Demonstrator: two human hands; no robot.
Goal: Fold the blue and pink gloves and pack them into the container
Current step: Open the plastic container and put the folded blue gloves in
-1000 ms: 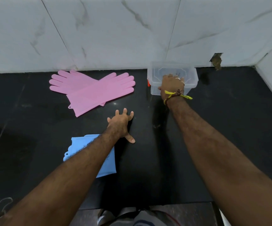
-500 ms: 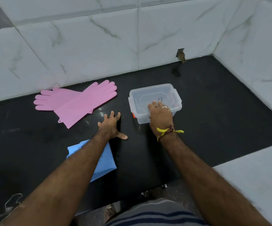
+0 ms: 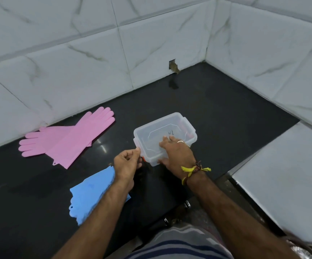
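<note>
A clear plastic container (image 3: 172, 120) with its lid on stands on the black counter (image 3: 226, 113). My right hand (image 3: 175, 152) lies on the lid, thumb against the near wall, fingers spread over the top. My left hand (image 3: 127, 161) pinches the container's left corner clip between thumb and fingers. Two pink gloves (image 3: 67, 139) lie flat and crossed at the back left near the wall. A folded blue glove (image 3: 91, 191) lies near the front, partly under my left forearm.
White marble-look tiled walls (image 3: 95, 62) close the counter at the back and right, with a small hole (image 3: 173, 65) in the back wall. A white tiled ledge (image 3: 282, 174) sits at the right front. My striped shirt fills the bottom edge.
The container has come closer to the counter's front under my right hand. My left hand left the counter, where it lay flat, and took hold of the container's left corner clip.
</note>
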